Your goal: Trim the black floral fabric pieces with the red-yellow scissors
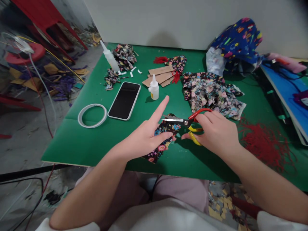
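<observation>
Partly within left hand (145, 137), floral cloth (162, 147).

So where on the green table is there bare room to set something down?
Widest free patch: front left of the green table, between tape ring and near edge. A narrower gap separates phone and small bottle. Crowded: the middle, where the left hand holds patterned cloth and the right hand scissors; and the right, with floral fabric and red threads.

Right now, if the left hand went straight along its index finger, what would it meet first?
Probably the nearer red tassel, by the cardboard strips; depth is unclear, so the left hand may pass above.
</observation>
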`<control>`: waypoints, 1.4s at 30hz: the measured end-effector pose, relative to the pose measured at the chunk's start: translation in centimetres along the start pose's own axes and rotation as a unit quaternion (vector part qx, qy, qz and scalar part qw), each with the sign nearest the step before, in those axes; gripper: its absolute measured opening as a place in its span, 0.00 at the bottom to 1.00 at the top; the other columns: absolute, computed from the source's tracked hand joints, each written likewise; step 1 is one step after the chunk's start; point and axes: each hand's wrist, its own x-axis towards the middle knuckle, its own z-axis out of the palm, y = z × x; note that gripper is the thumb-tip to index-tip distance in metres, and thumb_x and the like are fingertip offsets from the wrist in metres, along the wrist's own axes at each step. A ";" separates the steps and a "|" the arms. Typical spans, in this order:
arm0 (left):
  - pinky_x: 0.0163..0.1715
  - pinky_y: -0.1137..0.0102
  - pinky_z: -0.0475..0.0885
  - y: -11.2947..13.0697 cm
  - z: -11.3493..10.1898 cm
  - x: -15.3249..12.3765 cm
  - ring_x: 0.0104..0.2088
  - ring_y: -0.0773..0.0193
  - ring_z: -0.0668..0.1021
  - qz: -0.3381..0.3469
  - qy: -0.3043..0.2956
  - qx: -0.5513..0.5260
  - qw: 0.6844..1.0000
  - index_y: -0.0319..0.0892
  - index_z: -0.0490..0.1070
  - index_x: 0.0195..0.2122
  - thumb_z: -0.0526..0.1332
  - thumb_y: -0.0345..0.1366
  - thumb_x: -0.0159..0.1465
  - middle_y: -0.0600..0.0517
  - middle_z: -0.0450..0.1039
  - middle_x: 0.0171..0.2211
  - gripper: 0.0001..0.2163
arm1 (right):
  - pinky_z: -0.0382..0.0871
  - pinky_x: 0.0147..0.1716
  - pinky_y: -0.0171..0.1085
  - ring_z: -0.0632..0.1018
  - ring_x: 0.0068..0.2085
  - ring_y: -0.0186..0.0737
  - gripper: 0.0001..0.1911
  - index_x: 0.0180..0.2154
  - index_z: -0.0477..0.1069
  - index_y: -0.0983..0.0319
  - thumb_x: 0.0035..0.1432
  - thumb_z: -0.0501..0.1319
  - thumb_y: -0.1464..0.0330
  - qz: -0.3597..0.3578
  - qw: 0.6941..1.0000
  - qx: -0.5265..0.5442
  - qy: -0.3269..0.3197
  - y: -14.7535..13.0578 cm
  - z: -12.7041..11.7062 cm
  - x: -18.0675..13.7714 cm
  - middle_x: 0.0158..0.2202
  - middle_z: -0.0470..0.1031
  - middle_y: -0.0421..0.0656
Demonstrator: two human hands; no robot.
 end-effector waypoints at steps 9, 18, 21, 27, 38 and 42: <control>0.57 0.53 0.64 -0.1 -0.6 -0.1 0.54 0.53 0.72 0.011 -0.016 0.057 0.998 0.59 0.33 0.66 0.58 0.37 0.63 0.52 0.57 0.62 0.37 | 0.58 0.30 0.36 0.70 0.34 0.41 0.26 0.33 0.69 0.63 0.48 0.59 0.45 -0.007 1.000 -0.001 -0.026 0.1 0.0 0.1 0.29 0.71 0.43; 0.57 0.55 0.64 0.0 -0.7 -0.1 0.61 0.48 0.62 0.049 0.000 0.070 0.996 0.55 0.39 0.66 0.60 0.35 0.62 0.52 0.54 0.64 0.37 | 0.58 0.29 0.35 0.69 0.33 0.40 0.21 0.33 0.69 0.62 0.50 0.61 0.50 -0.014 1.000 0.000 -0.005 0.2 0.1 0.1 0.28 0.70 0.42; 0.57 0.55 0.66 0.0 -0.7 -0.1 0.62 0.47 0.61 0.044 -0.003 0.073 0.996 0.55 0.37 0.67 0.60 0.32 0.61 0.52 0.50 0.66 0.38 | 0.57 0.28 0.35 0.68 0.32 0.40 0.17 0.31 0.69 0.61 0.51 0.61 0.53 -0.016 1.000 -0.005 0.010 0.2 0.1 0.1 0.27 0.69 0.42; 0.57 0.54 0.65 0.1 -0.6 -0.2 0.63 0.47 0.59 0.040 -0.004 0.076 0.996 0.54 0.36 0.67 0.60 0.32 0.61 0.51 0.47 0.67 0.39 | 0.54 0.26 0.35 0.66 0.30 0.39 0.12 0.28 0.68 0.60 0.52 0.61 0.57 -0.023 0.999 -0.018 0.041 0.4 0.1 0.1 0.23 0.67 0.40; 0.61 0.52 0.56 0.3 -0.7 -0.3 0.67 0.47 0.45 0.034 -0.006 0.114 0.993 0.54 0.35 0.67 0.60 0.35 0.61 0.53 0.46 0.67 0.39 | 0.53 0.26 0.35 0.66 0.30 0.38 0.11 0.27 0.68 0.60 0.52 0.61 0.59 -0.018 0.998 -0.023 0.056 0.4 0.2 0.1 0.22 0.65 0.39; 0.62 0.52 0.55 0.1 -0.8 -0.2 0.67 0.48 0.45 0.027 -0.016 0.109 0.994 0.58 0.33 0.66 0.60 0.35 0.61 0.57 0.42 0.68 0.40 | 0.53 0.27 0.35 0.65 0.29 0.38 0.11 0.25 0.67 0.60 0.53 0.61 0.59 -0.019 0.998 -0.027 0.059 0.4 0.2 0.0 0.22 0.65 0.39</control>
